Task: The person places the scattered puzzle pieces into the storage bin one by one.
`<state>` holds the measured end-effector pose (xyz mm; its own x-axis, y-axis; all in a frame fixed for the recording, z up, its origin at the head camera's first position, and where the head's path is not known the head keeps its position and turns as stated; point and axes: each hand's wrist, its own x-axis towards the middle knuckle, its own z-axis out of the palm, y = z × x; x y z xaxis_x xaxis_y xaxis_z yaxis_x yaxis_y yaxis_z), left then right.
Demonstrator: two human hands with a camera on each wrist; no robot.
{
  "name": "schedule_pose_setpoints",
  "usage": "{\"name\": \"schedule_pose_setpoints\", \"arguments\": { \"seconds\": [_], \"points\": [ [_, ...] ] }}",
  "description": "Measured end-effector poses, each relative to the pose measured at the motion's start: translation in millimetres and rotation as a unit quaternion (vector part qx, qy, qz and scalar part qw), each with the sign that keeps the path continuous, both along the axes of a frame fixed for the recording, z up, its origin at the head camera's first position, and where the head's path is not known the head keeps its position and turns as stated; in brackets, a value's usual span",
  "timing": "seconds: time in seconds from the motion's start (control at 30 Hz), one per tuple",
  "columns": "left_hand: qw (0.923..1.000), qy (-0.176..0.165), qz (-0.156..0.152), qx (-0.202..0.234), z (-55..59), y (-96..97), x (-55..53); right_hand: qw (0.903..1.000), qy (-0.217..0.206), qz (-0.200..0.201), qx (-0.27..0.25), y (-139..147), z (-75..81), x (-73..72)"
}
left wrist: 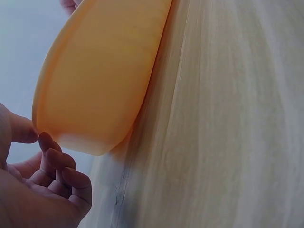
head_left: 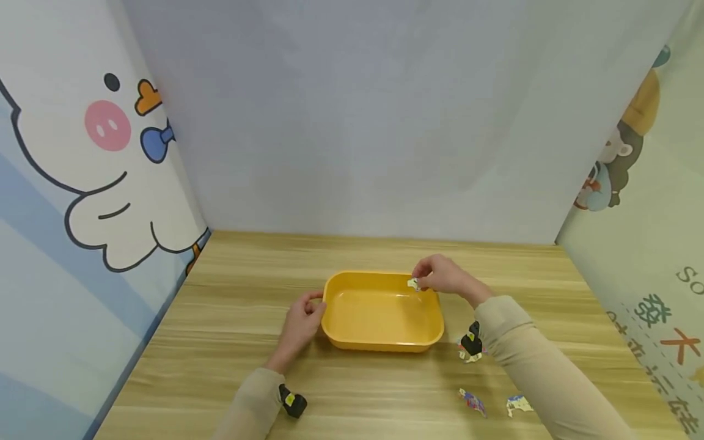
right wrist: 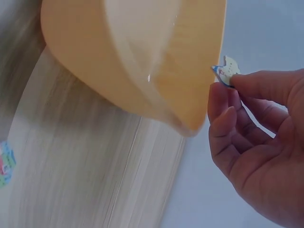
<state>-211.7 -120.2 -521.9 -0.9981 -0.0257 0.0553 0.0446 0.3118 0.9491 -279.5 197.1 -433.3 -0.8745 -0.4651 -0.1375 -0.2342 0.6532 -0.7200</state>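
Note:
A yellow plastic tray (head_left: 379, 311) with rounded corners stands on the wooden table. At its left end my left hand (head_left: 301, 319) pinches the rim between thumb and fingers, which the left wrist view shows close up at the tray wall (left wrist: 95, 85). My right hand (head_left: 442, 275) is over the far right corner of the tray. Between thumb and forefinger it pinches a small flat printed piece (right wrist: 227, 71), cream with a blue edge and an irregular outline. The right hand's other fingers (right wrist: 223, 126) are curled beside the tray's rim.
Right of the tray, several printed pieces (head_left: 470, 357) lie partly hidden behind the black right wrist camera (head_left: 472, 340). Nearer the front are a blue and red piece (head_left: 473, 402) and a cream and blue piece (head_left: 518, 404). A pale curtain (head_left: 357, 122) hangs behind the table.

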Motion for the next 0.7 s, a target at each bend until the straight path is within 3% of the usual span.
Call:
{"name": "schedule_pose_setpoints", "arguments": {
  "seconds": [0.17, 0.53, 0.7],
  "points": [
    [1.0000, 0.005, 0.000, -0.002, 1.1, -0.5, 0.4, 0.9996, 0.017, 0.024, 0.003, -18.4, -1.8, -2.1],
    [0.9999, 0.009, -0.004, 0.001, 1.9, 0.3, 1.0, 0.9984, 0.031, 0.019, 0.044, -56.3, -16.8, -4.2],
    [0.9999, 0.013, 0.000, -0.001, 2.1, -0.7, 1.0, 0.9951, 0.063, 0.026, 0.072, -73.7, -21.5, -4.2]
  ]
}}
